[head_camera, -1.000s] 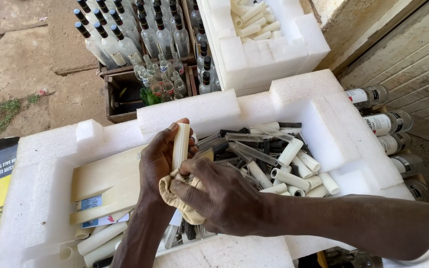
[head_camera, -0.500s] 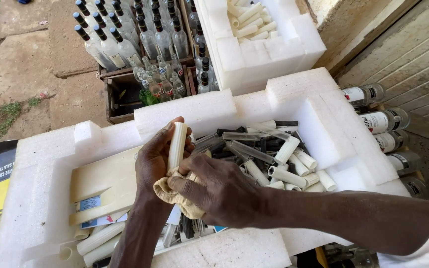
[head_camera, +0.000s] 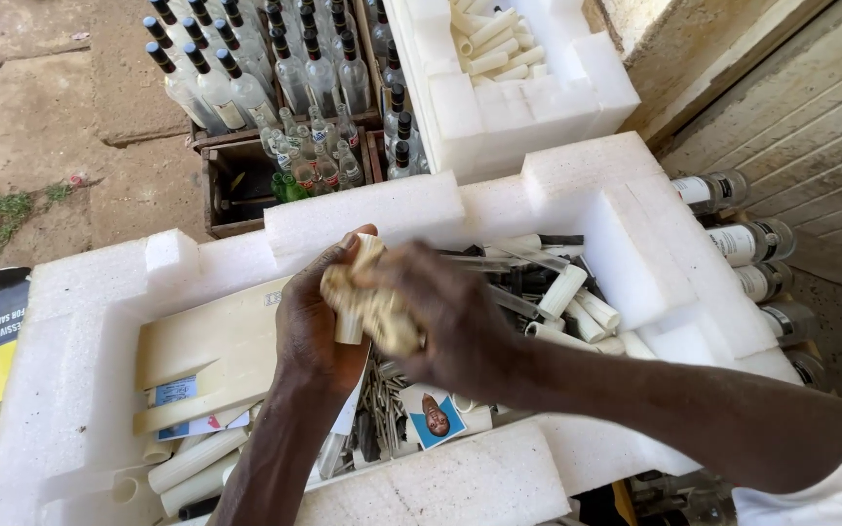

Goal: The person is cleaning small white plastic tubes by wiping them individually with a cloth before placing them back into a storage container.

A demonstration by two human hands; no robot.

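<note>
Over a white foam tray of loose tubes, left hand grips a cream tube upright while right hand presses a pale cloth around it; beyond, crates of clear bottles and 1 second foam tray.

A matt cream plastic tube and a soft tan cloth are gripped; the white foam tray is seen as rough and grainy, the glass bottles glossy, the wooden crate dull, the concrete floor coarse
</note>
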